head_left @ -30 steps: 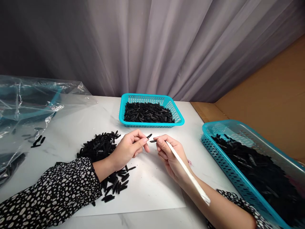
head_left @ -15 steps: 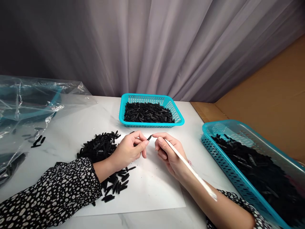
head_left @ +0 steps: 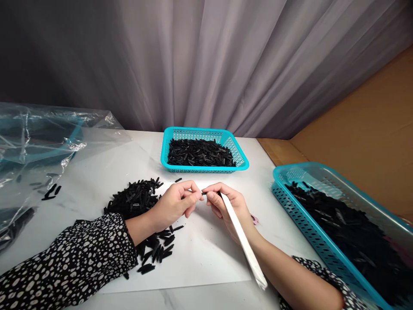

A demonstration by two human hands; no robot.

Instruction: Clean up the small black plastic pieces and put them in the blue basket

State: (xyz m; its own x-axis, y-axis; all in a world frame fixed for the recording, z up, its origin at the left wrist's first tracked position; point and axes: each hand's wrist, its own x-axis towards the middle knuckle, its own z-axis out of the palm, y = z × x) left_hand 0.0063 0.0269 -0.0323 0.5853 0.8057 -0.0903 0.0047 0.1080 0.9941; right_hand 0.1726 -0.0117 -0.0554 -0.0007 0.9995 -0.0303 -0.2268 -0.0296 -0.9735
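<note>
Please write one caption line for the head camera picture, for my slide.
Left hand and right hand pinch a small black piece over white paper, right hand holding a white stick.

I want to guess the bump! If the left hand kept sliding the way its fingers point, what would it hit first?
The left hand points rightward, so it would meet the right hand first: their fingertips already nearly touch around a small black piece. Depth is hard to judge.
</note>
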